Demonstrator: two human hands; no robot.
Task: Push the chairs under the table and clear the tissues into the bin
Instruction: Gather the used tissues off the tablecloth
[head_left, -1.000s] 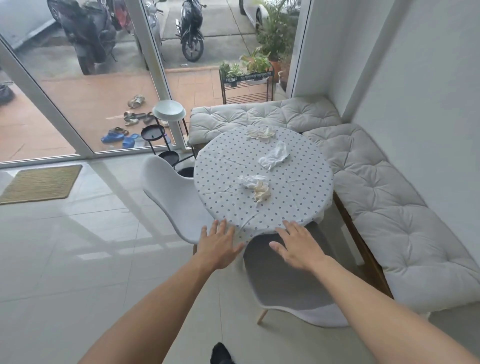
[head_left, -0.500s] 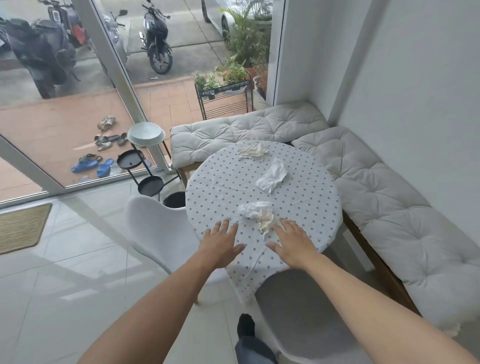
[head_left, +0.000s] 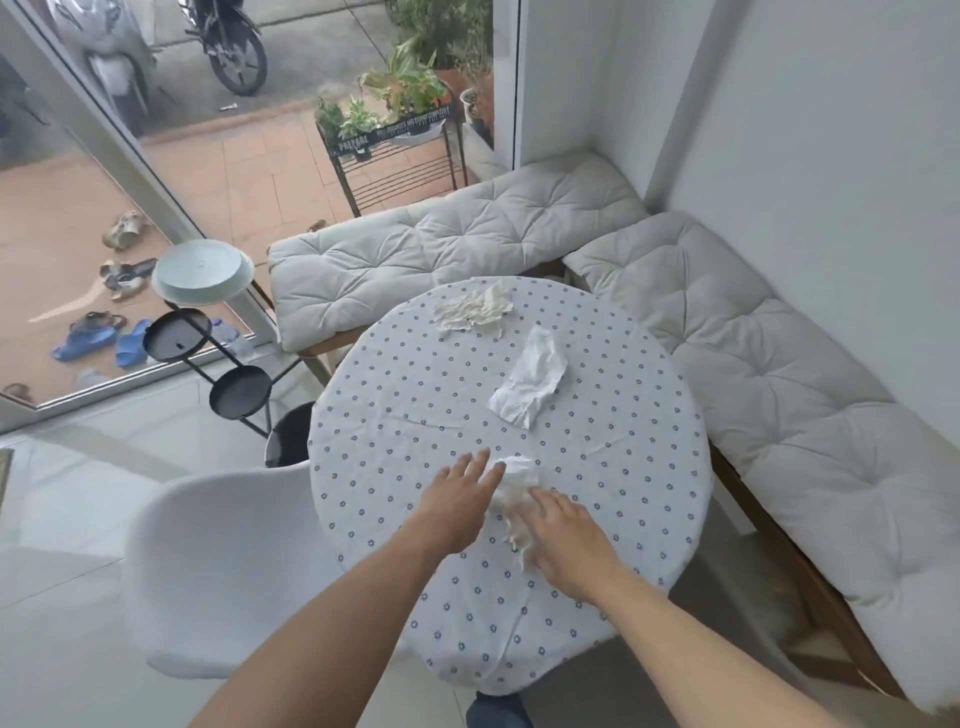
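The fingers (head_left: 480, 467) of the left hand (head_left: 457, 506) lie spread and flat on the desk (head_left: 623, 467), holding nothing, their tips just touching the left edge of a crumpled tissue (head_left: 514, 499) in the lower middle of the frame. The right hand (head_left: 563, 540) comes at the same tissue from the other side, fingers loosely open and resting against it; it has not closed on the paper yet. So the wad sits pinched between the two hands, ungripped.

To do this step well, it seems best to draw the fingers of one hand together around the whole wad, so no loose corner trails off, and to lift without dragging the dotted cloth, which hangs loose over the desk edge and would likely slide.

Two more tissues wait further up: a flat one (head_left: 530, 384) at centre frame and a rumpled one (head_left: 475, 309) near the far edge of the desk. Gathering all three before going to the bin would probably save trips. A dark round tub (head_left: 288, 436) at the desk's left edge may be the bin, though I cannot tell. The white chair (head_left: 218, 561) at lower left stands out from the desk, not yet pushed in.
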